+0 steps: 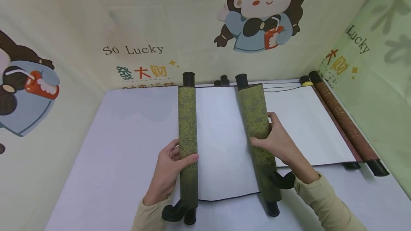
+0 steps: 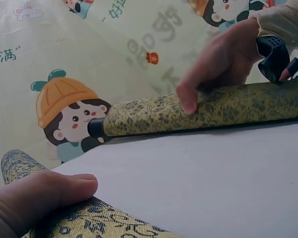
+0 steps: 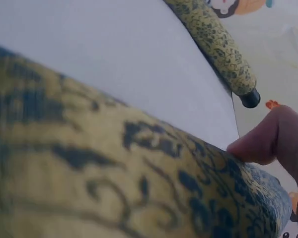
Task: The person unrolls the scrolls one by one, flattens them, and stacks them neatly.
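A hanging scroll lies partly unrolled, its two green-gold patterned rolls standing lengthwise with white paper (image 1: pixel 221 134) between them. My left hand (image 1: pixel 165 170) grips the left roll (image 1: pixel 187 117) below its middle, thumb across the top and fingers at its outer side. Around the slightly tilted right roll (image 1: pixel 255 111), my right hand (image 1: pixel 279 140) holds on near the middle, with the thumb on the inner side. Black knobs cap both rolls. Dark floral brocade shows close up on the near roll (image 3: pixel 139 168) in the right wrist view, the right thumb (image 3: pixel 260 141) at its edge.
To the right, a second scroll with a white sheet (image 1: pixel 298 127) lies partly under the right roll. Its brown roll (image 1: pixel 343 117) rests along the table's right side. Small black knobs (image 1: pixel 224 80) show at the back, against the printed cloth wall (image 1: pixel 192 27).
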